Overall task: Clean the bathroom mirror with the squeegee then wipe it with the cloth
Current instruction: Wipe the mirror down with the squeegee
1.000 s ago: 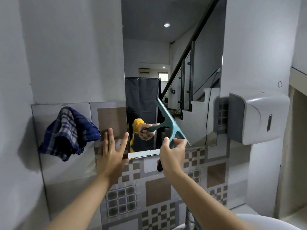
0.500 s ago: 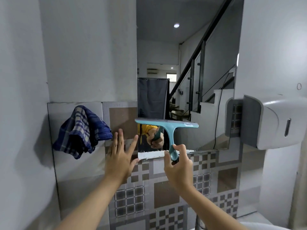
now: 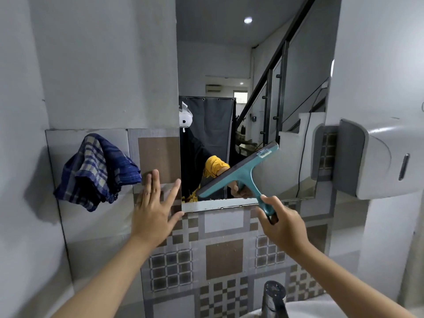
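Note:
The mirror [image 3: 252, 88] hangs on the wall ahead, tall and frameless, with a chipped white strip along its bottom edge. My right hand [image 3: 281, 222] grips the handle of a teal squeegee [image 3: 241, 172]. Its blade lies tilted across the mirror's lower part, left end low, right end high. My left hand [image 3: 154, 210] rests flat with fingers spread on the tiled wall beside the mirror's lower left corner. A blue checked cloth [image 3: 96, 172] hangs on the wall to the left of that hand.
A white paper dispenser [image 3: 376, 157] juts from the wall at the right, close to the mirror's edge. A dark tap [image 3: 274, 297] and the white basin rim [image 3: 321, 308] sit below. Patterned tiles [image 3: 223, 258] cover the wall under the mirror.
The squeegee blade turned from steeply slanted to level, then to tilted with its right end up, staying low on the mirror. The view came closer. My left hand kept its place on the tiles.

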Demonstrator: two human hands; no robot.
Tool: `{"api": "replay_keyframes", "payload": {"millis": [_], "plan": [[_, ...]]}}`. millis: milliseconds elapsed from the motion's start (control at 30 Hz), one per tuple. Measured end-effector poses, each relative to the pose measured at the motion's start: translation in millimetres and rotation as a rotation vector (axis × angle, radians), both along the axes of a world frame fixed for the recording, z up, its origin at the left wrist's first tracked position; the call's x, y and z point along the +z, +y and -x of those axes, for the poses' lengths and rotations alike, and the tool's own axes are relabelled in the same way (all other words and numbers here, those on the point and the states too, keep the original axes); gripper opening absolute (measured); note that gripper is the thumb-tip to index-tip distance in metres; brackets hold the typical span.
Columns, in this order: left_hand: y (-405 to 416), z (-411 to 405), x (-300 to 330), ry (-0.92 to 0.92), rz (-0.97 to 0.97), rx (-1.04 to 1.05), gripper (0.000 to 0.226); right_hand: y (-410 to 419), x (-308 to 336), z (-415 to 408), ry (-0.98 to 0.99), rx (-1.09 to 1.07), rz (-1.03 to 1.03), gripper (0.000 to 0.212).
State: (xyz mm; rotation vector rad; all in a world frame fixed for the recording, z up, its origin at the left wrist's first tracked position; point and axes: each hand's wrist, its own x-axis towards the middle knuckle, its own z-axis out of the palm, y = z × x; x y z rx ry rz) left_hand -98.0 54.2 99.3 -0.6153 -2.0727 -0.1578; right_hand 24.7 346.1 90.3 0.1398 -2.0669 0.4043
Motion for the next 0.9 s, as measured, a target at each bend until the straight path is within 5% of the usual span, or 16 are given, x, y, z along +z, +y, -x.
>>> {"api": "replay_keyframes", "payload": {"millis": [500, 700, 900], "plan": [[-1.0, 6.0, -2.2, 0.010, 0.036, -0.001, 0.075, 89.9, -36.4, -45.4, -0.133, -0.124, 0.087, 0.029], [-0.9, 4.4, -1.7, 0.013, 0.027, -0.030, 0.078, 70.6, -8.9, -43.3, 0.003, -0.044, 0.509, 0.016], [-0.4, 2.9, -0.4, 0.022, 0.024, -0.025, 0.076, 55.8, -13.2, -34.0, -0.007, -0.078, 0.697, 0.012]]}}
